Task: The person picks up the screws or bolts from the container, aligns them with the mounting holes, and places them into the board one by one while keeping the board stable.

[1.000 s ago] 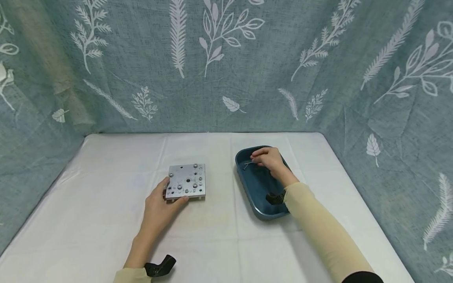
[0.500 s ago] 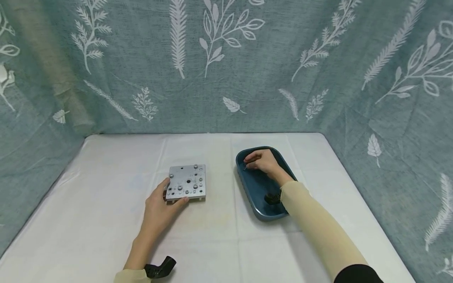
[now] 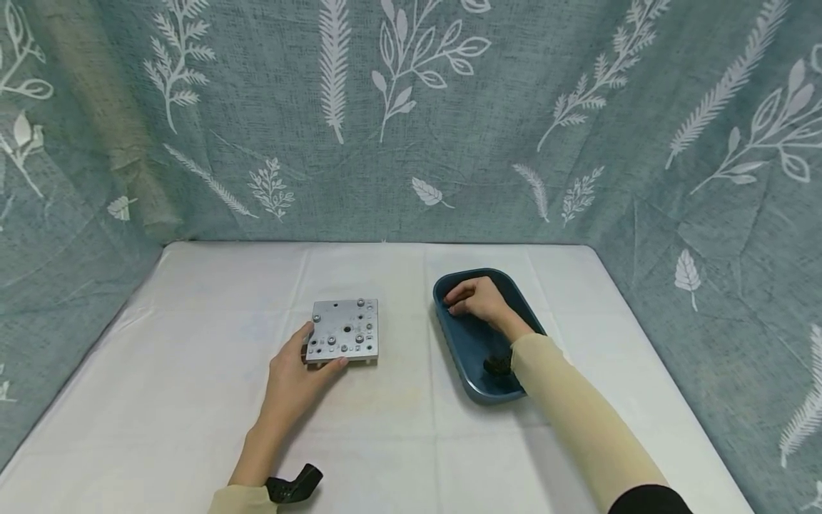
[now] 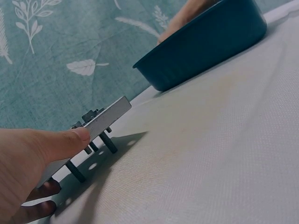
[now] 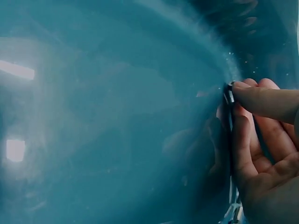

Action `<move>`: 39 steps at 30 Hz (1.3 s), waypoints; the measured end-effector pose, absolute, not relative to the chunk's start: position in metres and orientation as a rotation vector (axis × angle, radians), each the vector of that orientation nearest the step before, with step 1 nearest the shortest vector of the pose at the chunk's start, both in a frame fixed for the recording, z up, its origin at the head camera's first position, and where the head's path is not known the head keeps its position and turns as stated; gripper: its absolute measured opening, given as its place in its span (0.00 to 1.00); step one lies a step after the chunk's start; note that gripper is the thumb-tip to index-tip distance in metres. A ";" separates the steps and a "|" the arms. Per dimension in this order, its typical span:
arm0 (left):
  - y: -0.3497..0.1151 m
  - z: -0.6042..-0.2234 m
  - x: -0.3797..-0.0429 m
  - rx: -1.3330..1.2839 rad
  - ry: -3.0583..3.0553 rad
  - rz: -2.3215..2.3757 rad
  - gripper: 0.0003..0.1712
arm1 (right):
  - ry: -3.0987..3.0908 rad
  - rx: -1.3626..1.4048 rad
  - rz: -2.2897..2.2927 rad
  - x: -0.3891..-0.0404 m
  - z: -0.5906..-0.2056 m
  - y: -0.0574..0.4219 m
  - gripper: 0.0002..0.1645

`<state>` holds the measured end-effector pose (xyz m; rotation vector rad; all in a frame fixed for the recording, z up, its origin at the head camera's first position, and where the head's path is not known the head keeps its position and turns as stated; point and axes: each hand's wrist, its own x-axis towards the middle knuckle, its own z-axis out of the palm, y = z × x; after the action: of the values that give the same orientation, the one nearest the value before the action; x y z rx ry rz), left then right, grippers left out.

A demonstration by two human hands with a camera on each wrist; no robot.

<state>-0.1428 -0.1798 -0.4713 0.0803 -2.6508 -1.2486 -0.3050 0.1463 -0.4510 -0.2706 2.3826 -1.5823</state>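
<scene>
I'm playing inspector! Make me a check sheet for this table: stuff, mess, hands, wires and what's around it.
Surface: white cloth, creased.
Job's things: metal plate with bolts sticking out underneath; blue tray beside it.
Clutter: nothing seen.
Grippers: left hand grips the plate; right hand is inside the tray, thumb at a small metal piece, grip unclear.
Cables: nothing seen.
Surroundings: leaf-patterned fabric.

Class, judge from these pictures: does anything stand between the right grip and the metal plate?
Yes: the left wall of the blue tray, since the right grip is down inside it. Between that wall and the metal plate, only white cloth shows.
</scene>
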 end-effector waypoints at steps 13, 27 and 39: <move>-0.181 -0.473 -0.142 0.078 -2.668 -1.252 0.53 | 2.415 -0.330 -1.466 -0.306 -0.455 0.147 0.09; -0.181 -0.470 -0.145 0.048 -2.662 -1.224 0.53 | 2.443 -0.364 -1.450 -0.305 -0.451 0.144 0.09; -0.182 -0.473 -0.143 0.040 -2.663 -1.212 0.52 | 2.434 -0.305 -1.505 -0.300 -0.440 0.145 0.09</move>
<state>-0.1428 -0.1822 -0.4729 0.0399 -2.6627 -1.2118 -0.3005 0.1446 -0.4397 -0.3053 2.4342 -1.5051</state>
